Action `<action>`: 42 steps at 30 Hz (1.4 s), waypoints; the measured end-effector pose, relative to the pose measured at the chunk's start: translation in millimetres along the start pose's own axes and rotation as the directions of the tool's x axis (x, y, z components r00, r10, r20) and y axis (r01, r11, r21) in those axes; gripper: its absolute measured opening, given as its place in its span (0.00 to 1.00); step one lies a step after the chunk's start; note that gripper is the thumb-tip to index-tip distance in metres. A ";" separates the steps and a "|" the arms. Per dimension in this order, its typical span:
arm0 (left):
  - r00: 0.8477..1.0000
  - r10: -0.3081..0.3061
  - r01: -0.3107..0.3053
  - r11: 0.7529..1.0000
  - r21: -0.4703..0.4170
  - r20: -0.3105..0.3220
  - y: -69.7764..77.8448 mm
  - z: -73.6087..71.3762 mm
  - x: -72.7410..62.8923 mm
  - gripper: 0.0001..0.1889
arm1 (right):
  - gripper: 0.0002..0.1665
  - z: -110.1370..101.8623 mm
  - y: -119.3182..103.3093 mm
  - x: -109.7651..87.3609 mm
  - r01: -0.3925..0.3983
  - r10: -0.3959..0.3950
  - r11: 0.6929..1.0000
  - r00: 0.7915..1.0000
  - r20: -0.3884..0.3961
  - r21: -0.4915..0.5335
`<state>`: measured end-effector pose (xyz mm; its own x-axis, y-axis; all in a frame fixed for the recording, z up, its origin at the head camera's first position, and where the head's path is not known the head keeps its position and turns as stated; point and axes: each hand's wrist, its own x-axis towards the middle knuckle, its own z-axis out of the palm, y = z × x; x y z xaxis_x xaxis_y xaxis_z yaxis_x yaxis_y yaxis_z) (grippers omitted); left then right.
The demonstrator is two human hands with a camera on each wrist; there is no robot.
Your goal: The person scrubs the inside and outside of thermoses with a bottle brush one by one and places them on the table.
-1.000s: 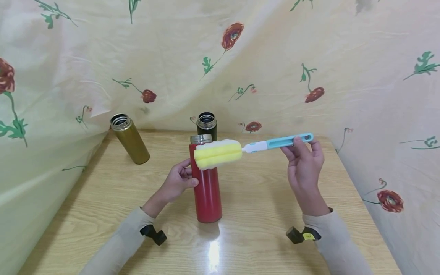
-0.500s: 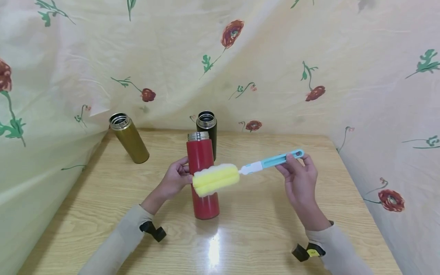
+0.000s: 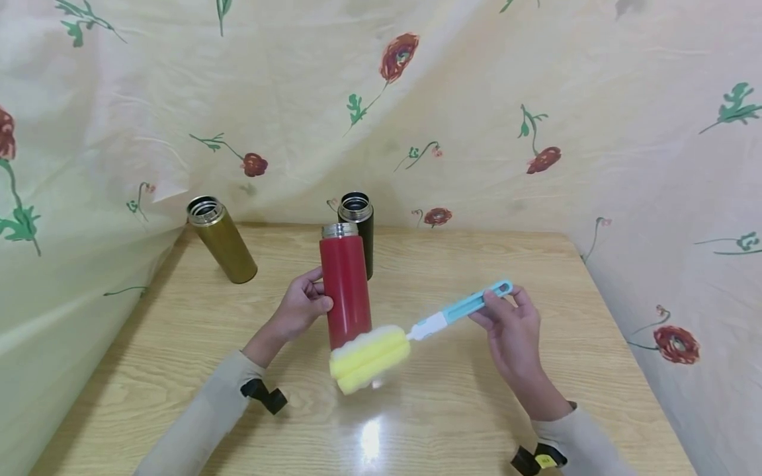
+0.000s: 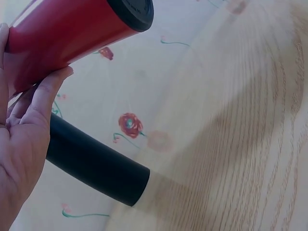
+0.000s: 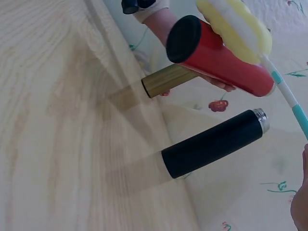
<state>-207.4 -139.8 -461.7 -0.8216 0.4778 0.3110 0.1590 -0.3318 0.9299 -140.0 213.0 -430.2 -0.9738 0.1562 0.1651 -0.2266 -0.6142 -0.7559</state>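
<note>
My left hand [image 3: 301,307] grips a red thermos bottle [image 3: 345,284] round its side. The bottle is upright, its steel mouth uncapped; in the left wrist view its dark base [image 4: 132,12] is lifted off the table. By the end of its blue handle, my right hand [image 3: 514,334] pinches a bottle brush [image 3: 458,309]. The brush slants down to the left, and its yellow sponge head [image 3: 370,357] covers the lower part of the red bottle in the head view. Whether sponge and bottle touch I cannot tell.
Behind the red bottle stands a black thermos bottle [image 3: 364,244], uncapped. An uncapped gold thermos bottle [image 3: 225,244] stands at the back left of the wooden table [image 3: 452,423]. Flowered cloth [image 3: 476,86] hangs behind and at both sides.
The brush has moved down along the red bottle, from near its mouth to its base, and tilts more. The red bottle has shifted slightly left and up in view.
</note>
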 end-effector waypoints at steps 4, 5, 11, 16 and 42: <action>1.000 0.002 -0.002 1.000 0.004 0.002 0.2 -0.4 0.2 0.50 | 0.08 -0.1 3.0 -8.0 -0.007 0.007 1.000 0.999 0.053 -0.010; 1.000 0.001 -0.001 1.000 0.010 0.002 0.4 -0.4 0.1 0.49 | 0.08 0.1 3.7 -10.0 -0.009 0.011 1.000 0.998 0.062 -0.023; 1.000 -0.003 0.003 0.999 0.035 -0.012 3.0 1.5 0.1 0.49 | 0.08 0.9 6.8 -17.0 0.000 0.007 0.995 0.997 0.080 -0.096; 1.000 0.001 0.000 1.000 0.029 -0.017 3.1 1.9 -0.9 0.49 | 0.09 2.2 7.3 -14.4 0.033 -0.028 0.998 0.996 0.087 -0.055; 1.000 -0.015 0.015 0.999 -0.033 0.013 -6.4 -1.9 -12.2 0.54 | 0.07 25.5 -17.8 32.8 0.191 -0.188 0.970 0.982 -0.033 0.148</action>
<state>-199.4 -145.0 -471.8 -0.8166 0.4933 0.2996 0.1283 -0.3509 0.9276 -168.3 209.3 -395.2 -0.9128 0.2940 0.2834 -0.4081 -0.6809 -0.6082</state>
